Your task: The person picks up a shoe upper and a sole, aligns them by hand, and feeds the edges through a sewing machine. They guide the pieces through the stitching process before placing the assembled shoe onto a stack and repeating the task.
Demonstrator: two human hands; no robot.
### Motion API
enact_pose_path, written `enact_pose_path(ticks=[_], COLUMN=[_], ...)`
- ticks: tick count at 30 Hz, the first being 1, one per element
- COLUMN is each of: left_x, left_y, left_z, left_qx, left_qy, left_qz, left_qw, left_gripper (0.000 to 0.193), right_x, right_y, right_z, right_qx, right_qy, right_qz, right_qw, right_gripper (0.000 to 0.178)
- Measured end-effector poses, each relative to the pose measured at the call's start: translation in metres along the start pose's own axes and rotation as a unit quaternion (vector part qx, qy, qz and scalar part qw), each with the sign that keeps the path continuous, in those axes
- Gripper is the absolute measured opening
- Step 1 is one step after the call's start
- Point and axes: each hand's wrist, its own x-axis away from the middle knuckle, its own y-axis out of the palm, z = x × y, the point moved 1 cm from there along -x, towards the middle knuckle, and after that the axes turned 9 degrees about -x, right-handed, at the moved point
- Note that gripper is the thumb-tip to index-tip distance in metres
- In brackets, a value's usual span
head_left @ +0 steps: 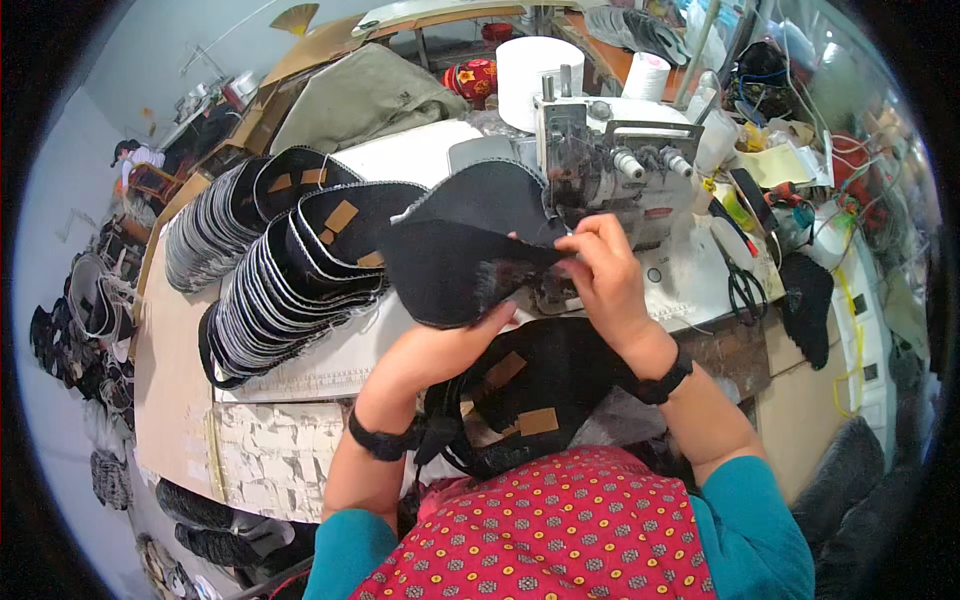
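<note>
A curved black fabric piece point(440, 265) with pale stitching along part of its edge is held up in front of the sewing machine point(640, 195). My left hand point(445, 350) grips its lower edge, most fingers hidden behind the cloth. At the piece's right end, beside the machine's stitching area, my right hand point(610, 285) pinches the edge between thumb and bent fingers. More black pieces point(580, 370) with small brown patches lie on my lap below both hands. To the left, similar pieces with pale stitched edges stand nested in two long rows point(285, 300).
White thread cones point(540, 75) stand behind the machine. Black scissors point(745, 292) lie on the table at its right, near tangled cables and clutter. A grey-green cloth point(370, 105) covers something at the back. Another person point(135, 160) sits far left.
</note>
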Motion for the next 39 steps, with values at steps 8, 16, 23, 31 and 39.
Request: enact_pose_path(ticks=[8,16,23,31,39], left_x=[-0.013,-0.045,-0.072,-0.071,-0.088], left_y=[-0.014,-0.018,-0.023,-0.053,-0.057], left_z=[0.014,0.026,0.023,-0.03,-0.02], left_qx=[-0.07,-0.366,-0.122,0.24,0.273], left_qy=[0.112,0.334,0.142,0.182,0.189], left_qz=[0.071,0.385,0.125,0.084,0.225], left_qw=[0.989,0.779,0.974,0.95,0.916], left_gripper=[0.021,0.07,0.065,0.018,0.04], right_x=[-0.008,-0.011,0.0,0.029,0.029], right_y=[-0.032,-0.006,-0.006,-0.025,-0.004], right_z=[-0.035,-0.021,-0.013,-0.006,-0.005], right_qx=[-0.302,-0.183,-0.234,-0.213,-0.195], right_qy=[0.13,0.077,0.19,0.035,0.004], right_qz=[-0.066,-0.045,-0.083,-0.073,-0.084], right_qw=[0.942,0.979,0.95,0.974,0.977], right_gripper=[0.014,0.013,0.018,0.023,0.022])
